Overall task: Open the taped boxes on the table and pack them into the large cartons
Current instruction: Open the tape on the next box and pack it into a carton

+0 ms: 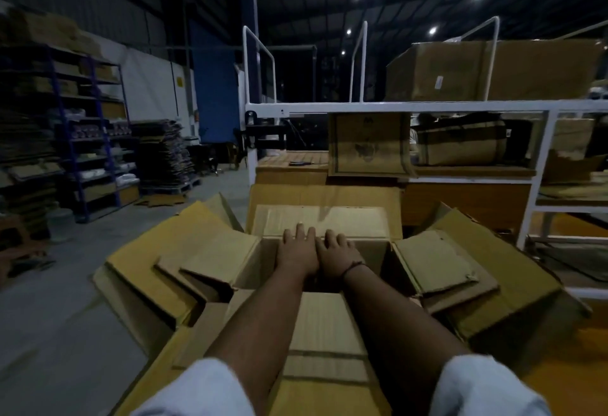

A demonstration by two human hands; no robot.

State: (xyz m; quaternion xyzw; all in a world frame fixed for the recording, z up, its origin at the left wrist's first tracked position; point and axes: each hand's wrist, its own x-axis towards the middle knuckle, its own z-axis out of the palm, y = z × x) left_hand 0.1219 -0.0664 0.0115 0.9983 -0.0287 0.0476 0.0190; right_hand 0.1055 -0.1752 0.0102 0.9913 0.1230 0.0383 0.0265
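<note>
A large brown carton (210, 251) stands open in front of me, its flaps spread out to the left, right, far and near sides. Both my arms reach into its opening. My left hand (297, 249) and my right hand (337, 251) lie side by side with straight fingers, pressing flat on a cardboard piece (329, 221) at the carton's far inner edge. A dark cord bracelet circles my right wrist. What lies deeper inside the carton is hidden by my arms.
A white metal-framed table (411, 106) stands behind the carton, with a printed box (368, 144) and other cartons on it. A small tool (301, 163) lies on a brown box. Blue shelving (92, 139) and stacked flat cardboard (164, 155) fill the left.
</note>
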